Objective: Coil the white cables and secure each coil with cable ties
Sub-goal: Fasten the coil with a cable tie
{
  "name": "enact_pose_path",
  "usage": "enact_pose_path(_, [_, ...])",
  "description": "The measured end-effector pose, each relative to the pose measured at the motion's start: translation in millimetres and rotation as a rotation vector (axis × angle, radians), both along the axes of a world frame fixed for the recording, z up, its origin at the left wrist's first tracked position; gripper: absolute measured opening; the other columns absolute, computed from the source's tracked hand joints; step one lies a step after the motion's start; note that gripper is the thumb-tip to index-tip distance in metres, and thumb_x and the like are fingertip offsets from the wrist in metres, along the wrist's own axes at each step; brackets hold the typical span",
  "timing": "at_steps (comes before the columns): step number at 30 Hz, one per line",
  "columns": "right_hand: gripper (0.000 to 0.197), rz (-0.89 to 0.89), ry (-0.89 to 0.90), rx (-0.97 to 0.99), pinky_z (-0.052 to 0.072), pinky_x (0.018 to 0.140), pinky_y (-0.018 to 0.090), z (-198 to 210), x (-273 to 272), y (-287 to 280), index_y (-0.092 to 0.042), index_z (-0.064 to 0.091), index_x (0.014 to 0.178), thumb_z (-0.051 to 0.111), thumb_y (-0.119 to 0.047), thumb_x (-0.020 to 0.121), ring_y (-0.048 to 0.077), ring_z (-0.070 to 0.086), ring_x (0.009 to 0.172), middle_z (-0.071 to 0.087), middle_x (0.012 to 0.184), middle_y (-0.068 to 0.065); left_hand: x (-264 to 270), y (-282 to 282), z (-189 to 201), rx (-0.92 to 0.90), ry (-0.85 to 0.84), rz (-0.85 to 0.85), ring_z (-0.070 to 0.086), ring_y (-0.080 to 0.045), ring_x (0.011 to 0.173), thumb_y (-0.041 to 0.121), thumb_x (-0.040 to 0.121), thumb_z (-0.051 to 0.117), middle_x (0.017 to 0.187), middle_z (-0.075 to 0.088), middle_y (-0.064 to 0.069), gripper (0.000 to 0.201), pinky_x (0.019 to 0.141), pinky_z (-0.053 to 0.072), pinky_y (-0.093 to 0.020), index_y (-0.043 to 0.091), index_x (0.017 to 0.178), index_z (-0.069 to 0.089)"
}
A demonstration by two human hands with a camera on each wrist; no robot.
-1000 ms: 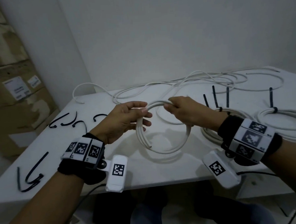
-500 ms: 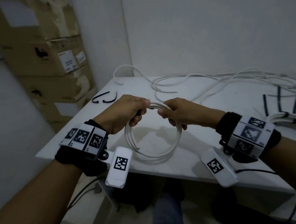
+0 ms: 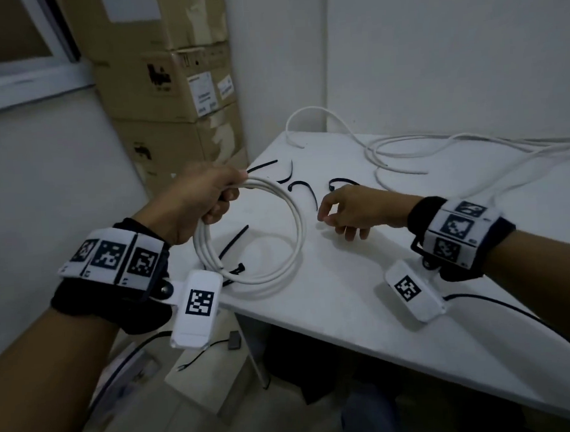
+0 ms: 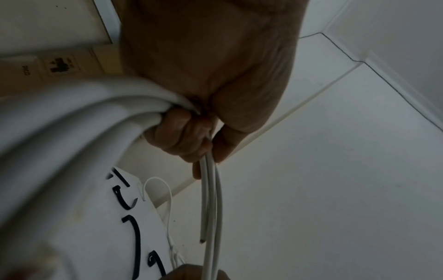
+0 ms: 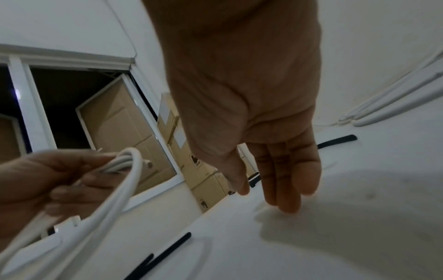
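A white table (image 3: 364, 297) is seen with its left corner lying just below the left hand (image 3: 197, 200), and its near edge running beneath both wrists. A broad bare stretch of tabletop is left under and to the right of the right hand (image 3: 352, 212). Stacked cardboard boxes (image 3: 177, 86) are set against the wall beyond the left fingers.

The coiled white cable (image 3: 278, 246) is gripped at its upper left by the left hand, the fingers (image 4: 177, 132) being curled round the bundled strands with the thumb pressed against them; the loop is hung from the fist over the table corner, and one cut end is seen jutting past the fingers. The right hand is held apart from the coil, just to its right, above the tabletop, with fingers (image 5: 285, 180) straight and pressed together, nothing being held. Black cable ties (image 3: 303, 188) are scattered just beyond both sets of fingertips. Loose white cables (image 3: 405, 150) are spread well beyond the right fingers.
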State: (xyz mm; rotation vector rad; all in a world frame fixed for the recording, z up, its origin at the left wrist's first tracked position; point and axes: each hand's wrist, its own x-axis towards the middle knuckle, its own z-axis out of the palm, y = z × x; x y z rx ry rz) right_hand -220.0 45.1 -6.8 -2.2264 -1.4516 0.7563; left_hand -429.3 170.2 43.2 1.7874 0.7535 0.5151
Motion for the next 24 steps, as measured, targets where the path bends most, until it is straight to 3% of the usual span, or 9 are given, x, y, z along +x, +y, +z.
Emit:
enact_pose_path(4, [0.025,0.018,-0.208,-0.025,0.055,0.057,0.030,0,14,39,-0.012,0.053,0.118,0.051,-0.019,0.094,0.022,0.063,0.072,0.057,0.092,0.007,7,7,-5,-0.015,0.010,0.006,0.025,-0.007,0.037,0.016,0.096,0.049,0.058,0.037,0.000,0.021,0.036,0.017,-0.017,0.013,0.075,0.050])
enact_pose_path(7, [0.035,0.033,-0.401,-0.015,0.048,0.054,0.027,5,25,70,-0.008,0.045,0.127,0.050,-0.017,0.094,0.025,0.057,0.074,0.054,0.107,0.013,15,12,-7,-0.018,0.021,0.006,0.025,-0.007,0.037,0.013,0.096,0.048,0.055,0.037,0.001,0.021,0.035,0.017,-0.017,0.014,0.075,0.048])
enact_pose_path(9, [0.039,0.057,-0.546,0.000,0.044,0.060,0.026,6,33,91,-0.005,0.045,0.129,0.049,-0.015,0.092,0.027,0.056,0.088,0.055,0.114,0.014,21,15,-7,-0.021,0.030,0.010,0.025,-0.007,0.036,0.013,0.097,0.047,0.054,0.037,0.002,0.022,0.035,0.017,-0.017,0.015,0.075,0.047])
enact_pose_path(12, [0.034,0.079,-0.637,-0.041,0.042,0.058,0.027,5,37,113,-0.004,0.049,0.124,0.050,-0.018,0.093,0.027,0.055,0.089,0.055,0.113,0.013,29,18,-7,-0.029,0.038,0.011,0.024,-0.007,0.035,0.013,0.097,0.046,0.053,0.038,0.003,0.025,0.036,0.016,-0.016,0.016,0.073,0.044])
enact_pose_path(15, [0.026,0.146,-0.692,-0.065,0.042,0.070,0.031,-3,36,121,-0.001,0.052,0.112,0.051,-0.020,0.095,0.027,0.052,0.085,0.056,0.116,0.016,37,17,-9,-0.033,0.026,-0.006,0.023,-0.007,0.036,0.013,0.097,0.047,0.053,0.037,0.003,0.028,0.036,0.016,-0.016,0.017,0.070,0.041])
enact_pose_path(17, [0.021,0.188,-0.717,-0.037,0.039,0.065,0.031,-5,34,116,-0.004,0.051,0.105,0.053,-0.021,0.095,0.021,0.044,0.071,0.056,0.112,0.017,42,15,-10,-0.036,0.025,-0.015,0.024,-0.007,0.036,0.013,0.098,0.047,0.053,0.037,0.003,0.028,0.036,0.016,-0.016,0.017,0.070,0.042])
enact_pose_path(19, [0.024,0.198,-0.726,-0.038,0.035,0.056,0.028,-4,33,102,-0.003,0.052,0.104,0.056,-0.024,0.094,0.018,0.036,0.060,0.054,0.092,0.012,49,9,-10,-0.042,0.024,-0.039,0.023,-0.007,0.036,0.013,0.098,0.046,0.054,0.037,0.002,0.027,0.036,0.015,-0.017,0.016,0.071,0.042])
enact_pose_path(22, [0.030,0.171,-0.715,-0.083,0.028,0.046,0.023,4,35,71,-0.007,0.039,0.072,0.057,-0.021,0.092,0.015,0.036,0.057,0.036,0.066,0.002,56,-4,-9,-0.043,0.007,-0.055,0.024,-0.008,0.037,0.014,0.097,0.048,0.053,0.038,0.003,0.025,0.036,0.016,-0.018,0.016,0.072,0.043])
enact_pose_path(24, [0.031,0.109,-0.660,-0.082,0.030,0.044,0.024,18,36,41,-0.010,0.033,0.064,0.052,-0.011,0.088,0.017,0.041,0.055,0.040,0.063,0.004,61,-15,-7,-0.050,-0.005,-0.062,0.025,-0.008,0.037,0.015,0.097,0.049,0.053,0.039,0.003,0.024,0.037,0.017,-0.018,0.015,0.074,0.043])
